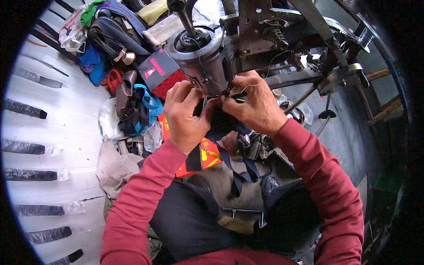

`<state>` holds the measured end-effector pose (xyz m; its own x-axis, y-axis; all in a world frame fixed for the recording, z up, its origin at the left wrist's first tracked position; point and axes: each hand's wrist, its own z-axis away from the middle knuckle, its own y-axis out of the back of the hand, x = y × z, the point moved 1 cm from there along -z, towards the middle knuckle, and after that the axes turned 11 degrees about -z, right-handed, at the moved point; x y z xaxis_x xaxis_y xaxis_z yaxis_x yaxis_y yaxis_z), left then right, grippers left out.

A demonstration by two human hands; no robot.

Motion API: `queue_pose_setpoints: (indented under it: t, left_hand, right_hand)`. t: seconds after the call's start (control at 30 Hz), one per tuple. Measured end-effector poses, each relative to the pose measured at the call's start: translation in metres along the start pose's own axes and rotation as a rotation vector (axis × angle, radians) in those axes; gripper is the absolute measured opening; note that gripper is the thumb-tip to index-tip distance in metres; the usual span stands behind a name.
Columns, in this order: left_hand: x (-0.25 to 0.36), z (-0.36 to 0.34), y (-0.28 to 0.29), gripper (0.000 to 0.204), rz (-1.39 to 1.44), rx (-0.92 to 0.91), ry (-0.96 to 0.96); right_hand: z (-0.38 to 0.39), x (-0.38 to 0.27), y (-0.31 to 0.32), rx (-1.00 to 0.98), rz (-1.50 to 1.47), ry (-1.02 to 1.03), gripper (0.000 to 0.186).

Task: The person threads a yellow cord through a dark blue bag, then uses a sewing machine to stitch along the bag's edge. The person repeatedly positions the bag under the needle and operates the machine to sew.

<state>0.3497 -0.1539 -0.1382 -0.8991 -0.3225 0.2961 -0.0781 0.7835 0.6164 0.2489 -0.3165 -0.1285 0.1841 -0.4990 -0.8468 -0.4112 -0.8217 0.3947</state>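
The dark metal cylinder (196,64) sits just beyond the fingers, its long axis slanting down toward them, left hand (187,117) and right hand (256,106) about equally near, fingertips bunched, what they pinch impossible to tell.

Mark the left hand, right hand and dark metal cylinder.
left hand (186,117): head view, back of hand
right hand (258,106): head view, back of hand
dark metal cylinder (199,66): head view, side wall

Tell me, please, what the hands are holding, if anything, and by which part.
It cannot be told: the left hand and right hand are close together at the lower end of the metal cylinder, hiding anything pinched there.
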Motion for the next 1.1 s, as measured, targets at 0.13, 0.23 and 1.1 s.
queue_pose_setpoints:
  t: [0.13, 0.23, 1.1]
  left_hand:
    - [-0.001, -0.003, 0.002, 0.023, -0.134, 0.012, -0.112]
    - [-0.002, -0.005, 0.004, 0.023, -0.165, 0.015, -0.175]
    - [-0.010, 0.005, -0.004, 0.015, 0.306, -0.134, 0.161]
  right_hand:
    - [0.001, 0.000, -0.001, 0.043, -0.017, 0.000, 0.024]
    - [0.001, 0.000, -0.002, 0.024, -0.026, -0.006, 0.027]
    - [0.105, 0.031, 0.276, 0.470, 0.967, -0.348, 0.036]
